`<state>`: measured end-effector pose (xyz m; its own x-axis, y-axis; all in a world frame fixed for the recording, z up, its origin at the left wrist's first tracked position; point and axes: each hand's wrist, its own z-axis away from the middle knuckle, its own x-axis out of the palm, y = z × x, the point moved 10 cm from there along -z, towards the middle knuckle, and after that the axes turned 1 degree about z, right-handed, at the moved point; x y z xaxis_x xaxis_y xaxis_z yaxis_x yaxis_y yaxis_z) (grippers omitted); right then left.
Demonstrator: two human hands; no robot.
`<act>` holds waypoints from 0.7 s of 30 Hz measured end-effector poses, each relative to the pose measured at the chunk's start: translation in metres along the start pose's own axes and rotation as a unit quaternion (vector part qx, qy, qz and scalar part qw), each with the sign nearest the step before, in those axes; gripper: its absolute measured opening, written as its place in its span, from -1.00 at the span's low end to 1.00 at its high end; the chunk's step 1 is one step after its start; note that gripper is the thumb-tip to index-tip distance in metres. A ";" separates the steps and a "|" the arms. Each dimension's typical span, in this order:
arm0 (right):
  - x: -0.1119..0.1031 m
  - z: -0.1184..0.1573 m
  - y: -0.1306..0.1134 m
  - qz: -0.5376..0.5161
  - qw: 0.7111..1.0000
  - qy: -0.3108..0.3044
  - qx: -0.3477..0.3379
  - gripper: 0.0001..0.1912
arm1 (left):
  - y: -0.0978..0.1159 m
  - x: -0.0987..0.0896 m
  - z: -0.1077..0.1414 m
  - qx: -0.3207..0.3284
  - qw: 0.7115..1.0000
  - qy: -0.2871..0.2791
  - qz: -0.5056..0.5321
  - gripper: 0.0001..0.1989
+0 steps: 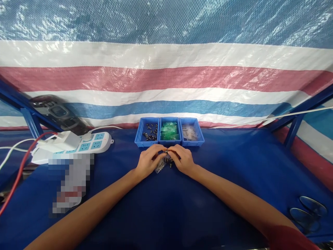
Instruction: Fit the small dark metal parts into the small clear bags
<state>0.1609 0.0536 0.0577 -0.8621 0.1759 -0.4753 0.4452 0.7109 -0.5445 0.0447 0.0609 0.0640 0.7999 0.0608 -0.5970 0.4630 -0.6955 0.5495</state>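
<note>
My left hand (150,160) and my right hand (182,159) meet at the middle of the blue table, fingertips pinched close together on a small dark item too small to make out. Under the fingers lie a small clear plastic bag (160,166) and several dark screws (170,165). Just beyond my hands stand three joined blue bins: the left bin (139,133) holds loose dark screws, the middle one (169,141) green packets, the right one (200,137) clear bags with small parts.
A white power strip (104,144) with plugged-in adapters (69,140) and cables is at the left, near a dark object (58,111). A blurred-out item (75,180) lies in front of it. Glasses (308,213) rest at the right front. Striped sheeting (166,78) hangs behind.
</note>
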 end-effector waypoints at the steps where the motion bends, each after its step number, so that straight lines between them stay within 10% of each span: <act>1: 0.001 0.000 0.000 0.000 1.000 -0.001 -0.004 -0.79 | 0.000 0.000 0.000 0.002 1.000 0.001 -0.004 -0.86; 21: 0.002 0.001 0.000 -0.002 1.000 -0.009 0.000 -0.82 | -0.012 -0.007 0.005 -0.028 0.999 0.038 0.005 -0.81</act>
<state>0.1588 0.0532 0.0562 -0.8592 0.1611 -0.4857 0.4423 0.7112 -0.5465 0.0312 0.0651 0.0589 0.8302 0.1094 -0.5466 0.4738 -0.6551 0.5886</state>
